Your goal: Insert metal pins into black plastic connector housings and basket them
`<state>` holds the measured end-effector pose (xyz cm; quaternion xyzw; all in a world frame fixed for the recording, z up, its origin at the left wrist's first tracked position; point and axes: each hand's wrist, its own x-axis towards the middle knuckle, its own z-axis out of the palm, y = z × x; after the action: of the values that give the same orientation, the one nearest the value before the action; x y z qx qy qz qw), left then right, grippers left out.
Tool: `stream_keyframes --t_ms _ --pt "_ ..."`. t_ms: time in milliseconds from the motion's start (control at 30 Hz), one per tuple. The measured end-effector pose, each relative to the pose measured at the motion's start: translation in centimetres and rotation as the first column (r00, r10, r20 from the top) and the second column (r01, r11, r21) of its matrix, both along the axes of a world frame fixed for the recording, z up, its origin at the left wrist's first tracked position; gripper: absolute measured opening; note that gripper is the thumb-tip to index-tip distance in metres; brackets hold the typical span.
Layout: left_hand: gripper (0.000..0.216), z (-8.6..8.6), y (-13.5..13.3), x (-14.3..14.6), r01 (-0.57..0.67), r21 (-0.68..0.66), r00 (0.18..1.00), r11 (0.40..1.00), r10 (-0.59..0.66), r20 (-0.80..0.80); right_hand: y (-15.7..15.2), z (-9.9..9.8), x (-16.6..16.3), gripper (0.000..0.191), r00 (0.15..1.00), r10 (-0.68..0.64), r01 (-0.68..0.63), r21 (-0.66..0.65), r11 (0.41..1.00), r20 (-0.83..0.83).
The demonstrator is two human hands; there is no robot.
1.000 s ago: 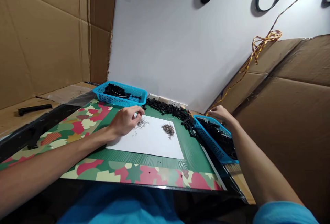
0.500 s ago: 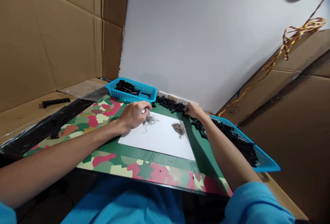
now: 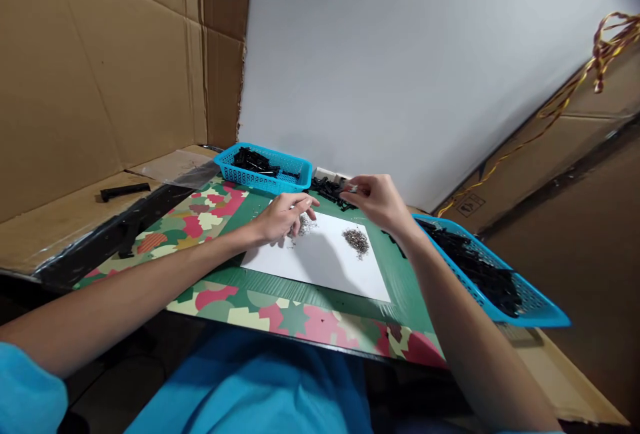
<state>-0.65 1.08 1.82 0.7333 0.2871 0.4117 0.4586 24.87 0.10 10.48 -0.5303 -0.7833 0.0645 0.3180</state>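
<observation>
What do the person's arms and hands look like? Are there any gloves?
No gloves: the bare left hand and bare right hand are uncovered. No watch or bracelet shows on either wrist. The left arm has a short, bright blue cloth sleeve, matching the bright blue cloth top. The right forearm is bare.

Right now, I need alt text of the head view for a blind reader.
A person's left hand is at one of two piles of tiny metallic pieces on a white sheet; the right hand is raised near loose black parts. Blue baskets holding black parts stand at back left and right.
</observation>
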Motion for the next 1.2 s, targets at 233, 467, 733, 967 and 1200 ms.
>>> stream_keyframes --t_ms 233,467,733,967,1200 --pt "0.047 -0.9 -0.1 1.3 0.189 -0.249 0.957 0.950 -0.122 0.261 -3.6 -2.7 -7.2 0.012 0.991 0.085 -0.083 0.021 0.996 -0.105" --pt "0.034 0.0 1.1 -0.3 0.073 -0.385 0.915 0.920 0.092 0.392 -2.8 -7.3 -6.1 0.017 0.972 0.121 -0.136 -0.062 0.989 -0.201" --pt "0.035 0.1 1.6 -0.5 0.020 -0.342 0.942 0.940 0.096 0.320 -1.9 -10.2 -6.6 0.020 0.959 0.224 -0.269 -0.313 0.911 -0.172" --pt "0.048 -0.3 1.6 -0.2 0.032 -0.233 0.964 0.972 0.032 0.265 -1.9 -10.0 -6.4 0.018 0.937 0.303 -0.345 -0.318 0.883 -0.177" --pt "0.028 -0.2 1.7 -0.3 0.012 -0.219 0.973 0.976 0.040 0.229 -1.8 -9.5 -5.7 0.015 0.916 0.296 -0.380 -0.348 0.857 -0.271"
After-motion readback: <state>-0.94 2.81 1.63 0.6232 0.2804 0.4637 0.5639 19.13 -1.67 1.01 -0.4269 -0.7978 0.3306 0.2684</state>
